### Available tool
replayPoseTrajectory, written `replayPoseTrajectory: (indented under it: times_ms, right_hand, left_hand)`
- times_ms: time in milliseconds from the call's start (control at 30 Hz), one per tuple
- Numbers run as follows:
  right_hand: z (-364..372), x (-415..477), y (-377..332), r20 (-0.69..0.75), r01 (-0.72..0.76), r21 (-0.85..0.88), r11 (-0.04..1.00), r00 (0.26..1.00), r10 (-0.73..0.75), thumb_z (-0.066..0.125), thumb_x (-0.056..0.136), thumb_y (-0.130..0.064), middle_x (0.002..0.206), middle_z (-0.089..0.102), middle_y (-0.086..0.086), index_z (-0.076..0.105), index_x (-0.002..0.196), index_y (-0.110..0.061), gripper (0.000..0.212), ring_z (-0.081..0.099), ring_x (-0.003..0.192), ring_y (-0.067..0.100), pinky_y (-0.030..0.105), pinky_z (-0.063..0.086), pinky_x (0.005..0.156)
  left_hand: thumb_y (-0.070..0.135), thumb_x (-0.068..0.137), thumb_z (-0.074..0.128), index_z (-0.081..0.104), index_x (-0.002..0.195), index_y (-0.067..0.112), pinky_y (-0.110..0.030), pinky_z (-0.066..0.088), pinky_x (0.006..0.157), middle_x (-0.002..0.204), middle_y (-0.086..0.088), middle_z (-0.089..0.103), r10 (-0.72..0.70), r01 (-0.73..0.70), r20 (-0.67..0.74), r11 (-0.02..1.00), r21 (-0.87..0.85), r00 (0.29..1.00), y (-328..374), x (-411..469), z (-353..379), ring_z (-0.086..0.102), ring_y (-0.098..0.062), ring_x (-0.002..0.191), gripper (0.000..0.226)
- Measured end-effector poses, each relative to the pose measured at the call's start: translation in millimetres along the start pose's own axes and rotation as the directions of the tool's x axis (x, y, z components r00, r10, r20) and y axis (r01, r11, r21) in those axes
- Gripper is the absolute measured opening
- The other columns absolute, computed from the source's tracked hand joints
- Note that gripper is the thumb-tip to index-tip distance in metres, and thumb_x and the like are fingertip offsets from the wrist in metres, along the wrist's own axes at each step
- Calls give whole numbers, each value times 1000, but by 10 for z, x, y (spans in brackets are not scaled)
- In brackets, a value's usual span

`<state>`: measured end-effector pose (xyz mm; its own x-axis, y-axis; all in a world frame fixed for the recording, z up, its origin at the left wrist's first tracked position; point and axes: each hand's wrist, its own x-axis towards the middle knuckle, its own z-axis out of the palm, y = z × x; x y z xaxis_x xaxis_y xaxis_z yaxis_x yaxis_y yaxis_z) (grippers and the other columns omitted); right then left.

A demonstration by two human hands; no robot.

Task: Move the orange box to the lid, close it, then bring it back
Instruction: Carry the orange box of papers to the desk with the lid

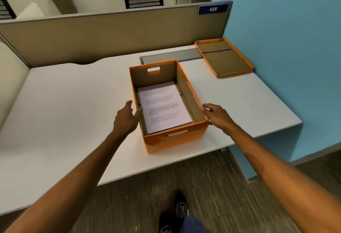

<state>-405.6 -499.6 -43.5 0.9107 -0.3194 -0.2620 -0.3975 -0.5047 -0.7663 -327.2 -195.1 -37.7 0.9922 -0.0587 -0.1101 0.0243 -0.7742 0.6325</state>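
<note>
The orange box (175,140) stands open on the white desk (73,103), near its front edge. A stack of printed paper (164,107) lies flat inside it. My left hand (125,118) presses the box's left wall, thumb at the rim. My right hand (215,116) holds the right wall by the front corner, fingers curled at the rim. The orange lid (225,59) lies upside down at the desk's far right corner, apart from the box.
A tan partition (110,37) closes off the back of the desk and a blue wall (286,48) its right side. A grey cable cover (169,57) runs between box and lid. My shoes (175,212) stand on the carpet below.
</note>
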Motion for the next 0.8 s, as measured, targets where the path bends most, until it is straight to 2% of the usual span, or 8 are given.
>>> replayPoseTrajectory:
  times_ms: [133,333,667,800]
  right_hand:
    - [-93,13,-19,-22,15,-45,999,1000,-16,49,97,-45,143,53,10,48,141,-17,53,55,124,30,51,47,102]
    - [-300,144,-31,-66,42,-60,997,997,-46,53,95,-44,136,59,11,52,138,-17,51,58,120,27,46,49,101]
    - [-762,674,50,-108,105,-21,994,988,-107,57,94,-39,124,66,10,60,130,-15,43,62,111,23,42,51,97]
    - [-1037,1093,173,-112,133,-16,991,985,-134,60,93,-36,121,68,8,64,125,-14,39,63,109,20,32,49,95]
  left_hand:
    - [41,93,54,39,143,8,-48,46,97,143,-18,50,165,-163,-24,985,64,986,163,7,39,51,-37,126,61]
    - [38,94,54,42,142,13,-51,42,106,149,-12,45,292,-292,5,956,42,956,535,78,178,43,-31,134,56]
    - [35,96,52,49,136,13,-45,43,105,140,-9,55,425,-425,13,905,-31,905,1325,319,716,50,-27,129,46]
    - [29,95,54,52,134,13,-42,47,100,136,-10,58,453,-454,-23,887,-84,891,1775,589,999,55,-25,122,42]
